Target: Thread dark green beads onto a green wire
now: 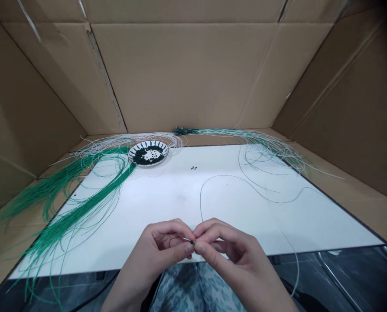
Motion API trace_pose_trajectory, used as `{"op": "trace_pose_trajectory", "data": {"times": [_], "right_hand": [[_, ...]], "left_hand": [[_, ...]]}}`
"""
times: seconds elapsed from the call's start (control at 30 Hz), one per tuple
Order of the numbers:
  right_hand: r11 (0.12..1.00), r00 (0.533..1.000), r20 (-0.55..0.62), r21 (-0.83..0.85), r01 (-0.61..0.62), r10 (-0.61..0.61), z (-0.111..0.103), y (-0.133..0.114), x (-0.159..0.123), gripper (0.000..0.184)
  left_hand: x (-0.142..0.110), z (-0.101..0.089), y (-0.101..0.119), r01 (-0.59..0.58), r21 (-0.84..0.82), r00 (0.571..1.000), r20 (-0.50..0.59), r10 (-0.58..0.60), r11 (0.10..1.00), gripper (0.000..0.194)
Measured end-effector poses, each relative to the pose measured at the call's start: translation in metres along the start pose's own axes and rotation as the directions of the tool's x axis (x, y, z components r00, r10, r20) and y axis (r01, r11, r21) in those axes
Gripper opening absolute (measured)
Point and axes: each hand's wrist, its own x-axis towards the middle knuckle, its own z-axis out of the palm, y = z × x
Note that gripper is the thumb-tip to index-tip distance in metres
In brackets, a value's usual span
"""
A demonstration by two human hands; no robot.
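My left hand and my right hand meet at the near edge of the white board, thumb and forefinger pinched on each. Between the fingertips shows a tiny dark bead, with a short pale strand end beside it at the left fingers. A thin green strand loops over the board and runs down behind my right fingers. A pale strand hangs off the board's edge by my right forearm. How bead and strands join is hidden by the fingertips.
A patterned plate holds many dark beads. Several loose beads lie mid-board. Green strand bundles spread at left, white strands behind them. A beaded pale-green bundle lies along the back. Cardboard walls enclose the white board.
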Motion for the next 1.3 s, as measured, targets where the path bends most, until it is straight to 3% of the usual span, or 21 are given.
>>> {"op": "trace_pose_trajectory", "data": {"times": [0.2,0.37,0.47,0.6,0.67,0.73,1.0,1.17,1.3], "right_hand": [[0.997,0.996,-0.044,0.006,-0.079,0.079,-0.004,0.011,0.004,0.02],[0.996,0.993,-0.079,0.006,-0.086,0.086,-0.002,0.013,0.005,0.022],[0.996,0.993,-0.09,0.051,-0.067,0.071,-0.002,0.014,0.006,0.021],[0.998,0.995,-0.083,0.055,-0.042,0.046,-0.003,0.015,0.007,0.022],[0.999,0.997,-0.076,0.036,-0.022,0.025,-0.003,0.016,0.008,0.022],[1.0,0.997,-0.08,0.016,0.01,-0.009,-0.002,0.016,0.007,0.02],[0.976,0.966,-0.172,-0.14,0.169,-0.192,0.006,0.015,0.003,0.013],[0.953,0.96,-0.116,-0.196,0.231,-0.256,0.005,0.016,0.003,0.013],[0.953,0.976,-0.043,-0.231,0.197,-0.212,0.0,0.018,0.005,0.016]], "left_hand": [[0.0,0.004,0.0,-0.079,0.085,0.994,-0.063,0.084,0.993,0.013],[-0.001,-0.001,0.0,-0.139,0.215,0.99,0.019,0.138,0.967,0.003],[-0.003,-0.001,0.0,-0.156,0.267,0.987,0.003,0.161,0.951,0.006],[-0.003,0.004,0.001,-0.127,0.228,0.974,-0.154,0.164,0.965,0.011],[-0.003,0.005,0.0,-0.124,0.197,0.97,-0.184,0.161,0.972,0.008],[-0.002,0.006,0.0,-0.128,0.172,0.976,-0.153,0.155,0.977,0.002],[0.002,0.003,-0.005,-0.093,0.061,0.985,-0.138,0.101,0.994,0.015],[0.005,0.001,-0.006,-0.027,-0.011,0.993,-0.114,0.026,1.0,0.02],[0.007,0.0,-0.007,0.001,0.016,0.995,-0.095,0.001,1.0,0.02]]}}
